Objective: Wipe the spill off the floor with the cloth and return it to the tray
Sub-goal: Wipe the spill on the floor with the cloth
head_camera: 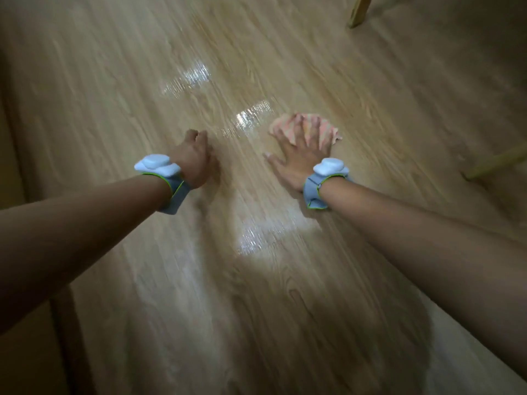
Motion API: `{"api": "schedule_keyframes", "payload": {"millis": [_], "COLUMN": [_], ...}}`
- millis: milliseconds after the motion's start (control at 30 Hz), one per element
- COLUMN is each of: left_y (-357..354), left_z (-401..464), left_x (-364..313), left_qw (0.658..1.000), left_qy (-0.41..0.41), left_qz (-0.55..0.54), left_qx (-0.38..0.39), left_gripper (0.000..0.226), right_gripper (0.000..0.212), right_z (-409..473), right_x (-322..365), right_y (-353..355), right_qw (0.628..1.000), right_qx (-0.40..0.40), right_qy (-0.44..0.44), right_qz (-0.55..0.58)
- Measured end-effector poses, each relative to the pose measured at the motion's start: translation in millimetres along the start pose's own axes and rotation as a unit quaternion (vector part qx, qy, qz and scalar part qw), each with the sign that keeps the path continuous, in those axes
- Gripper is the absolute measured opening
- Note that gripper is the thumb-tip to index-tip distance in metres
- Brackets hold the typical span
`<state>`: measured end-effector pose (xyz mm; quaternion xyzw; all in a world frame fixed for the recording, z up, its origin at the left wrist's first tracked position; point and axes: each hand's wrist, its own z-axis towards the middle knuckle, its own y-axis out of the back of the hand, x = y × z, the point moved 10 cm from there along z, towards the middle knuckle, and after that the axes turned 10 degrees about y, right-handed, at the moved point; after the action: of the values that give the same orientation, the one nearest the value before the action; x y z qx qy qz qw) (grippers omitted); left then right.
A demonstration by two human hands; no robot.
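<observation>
Head view records a wood-grain plank floor [285,295] filling the frame, glossy, with wet reflective patches [253,116] near centre and toward 12 o'clock. A darker vertical surface, blurred beyond identification, borders the floor at 9 o'clock. Two pale wooden furniture legs [360,10] stand at 1 o'clock and 3 o'clock; the floor between them and the arms lies open. Right hand [299,149], fingers spread wide, presses flat on a pink-striped cloth [332,129] just right of centre. Left hand [194,158] is loosely curled, knuckles at the floor, holding nothing visible. Both wrists carry blue bands [315,192]. Motion blur limits finer detail.
</observation>
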<state>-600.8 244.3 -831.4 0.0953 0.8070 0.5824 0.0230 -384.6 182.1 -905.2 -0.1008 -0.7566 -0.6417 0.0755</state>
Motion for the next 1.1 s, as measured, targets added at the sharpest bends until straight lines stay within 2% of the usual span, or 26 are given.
{"api": "schedule_keyframes", "payload": {"millis": [100, 233, 333, 433, 567, 633, 667, 733, 767, 800, 833, 867, 900, 933, 967, 1000, 1033, 1100], "left_y": [-18.4, -35.7, -38.8, -47.7, -54.1, -55.1, -52.0, -38.8, -27.4, -14.1, -0.9, 10.9, 22.3, 31.0, 42.7, 57.8, 75.7, 103.2], "left_z": [-1.7, -10.5, -7.9, -7.7, -10.2, -8.9, -8.4, -4.4, -1.6, -0.7, -1.4, -3.4, -7.4, -9.2, -8.4, -8.1, -8.5, -15.1], "left_x": [46.9, 97.0, 110.7, 108.4, 108.5, 110.8, 109.2, 95.5, 83.5, 66.9, 48.0, 29.5, 11.6, -3.0, -15.9, -25.7, -29.5, -34.8], "left_qw": [0.992, 0.970, 0.973, 0.969, 0.964, 0.964, 0.965, 0.973, 0.979, 0.981, 0.975, 0.954, 0.913, 0.866, 0.838, 0.833, 0.844, 0.863], "left_qy": [0.109, 0.191, 0.185, 0.216, 0.234, 0.229, 0.224, 0.197, 0.164, 0.125, 0.086, 0.065, 0.059, 0.068, 0.069, 0.057, 0.047, 0.036], "left_qz": [0.027, 0.034, 0.051, -0.005, -0.002, 0.005, 0.002, -0.040, -0.079, -0.127, -0.188, -0.272, -0.373, -0.456, -0.499, -0.510, -0.503, -0.482], "left_qx": [0.056, 0.145, 0.131, 0.123, 0.125, 0.138, 0.137, 0.111, 0.091, 0.078, 0.083, 0.111, 0.155, 0.195, 0.211, 0.205, 0.181, 0.149], "left_gripper": [0.044, 0.020, 0.026, 0.040, 0.040, 0.034, 0.032, 0.032, 0.035, 0.041, 0.046, 0.048, 0.045, 0.038, 0.035, 0.032, 0.026, 0.019], "right_gripper": [0.076, 0.073, 0.073, 0.075, 0.059, 0.060, 0.061, 0.057, 0.051, 0.045, 0.041, 0.039, 0.036, 0.035, 0.034, 0.035, 0.035, 0.040], "right_z": [39.5, 42.5, 15.2, -21.2, -50.9, -63.2, -66.6, -60.9, -52.6, -42.8, -32.7, -23.7, -14.8, -7.0, -3.2, -3.1, -3.1, -4.9], "right_x": [22.5, 115.2, 170.7, 181.0, 152.9, 139.5, 131.6, 112.9, 103.2, 100.6, 99.0, 94.7, 92.8, 93.2, 98.6, 104.9, 107.8, 104.2], "right_y": [4.3, -8.6, -24.4, -34.7, -17.6, -13.3, -2.6, 19.5, 23.3, 25.9, 28.0, 30.3, 32.9, 42.3, 54.9, 64.8, 77.0, 103.5], "right_qw": [0.999, 0.981, 0.955, 0.930, 0.935, 0.933, 0.934, 0.936, 0.916, 0.861, 0.789, 0.722, 0.669, 0.646, 0.630, 0.609, 0.601, 0.607], "right_qx": [0.029, 0.059, 0.065, 0.049, -0.002, 0.009, -0.004, -0.018, 0.001, 0.027, 0.037, 0.034, 0.041, 0.047, 0.062, 0.089, 0.100, 0.089], "right_qy": [0.021, 0.181, 0.285, 0.358, 0.352, 0.358, 0.349, 0.251, 0.178, 0.106, 0.035, -0.033, -0.080, -0.094, -0.088, -0.080, -0.084, -0.102], "right_qz": [0.006, -0.026, -0.053, -0.071, -0.046, 0.004, 0.071, 0.246, 0.359, 0.496, 0.613, 0.691, 0.737, 0.756, 0.769, 0.784, 0.788, 0.783]}}
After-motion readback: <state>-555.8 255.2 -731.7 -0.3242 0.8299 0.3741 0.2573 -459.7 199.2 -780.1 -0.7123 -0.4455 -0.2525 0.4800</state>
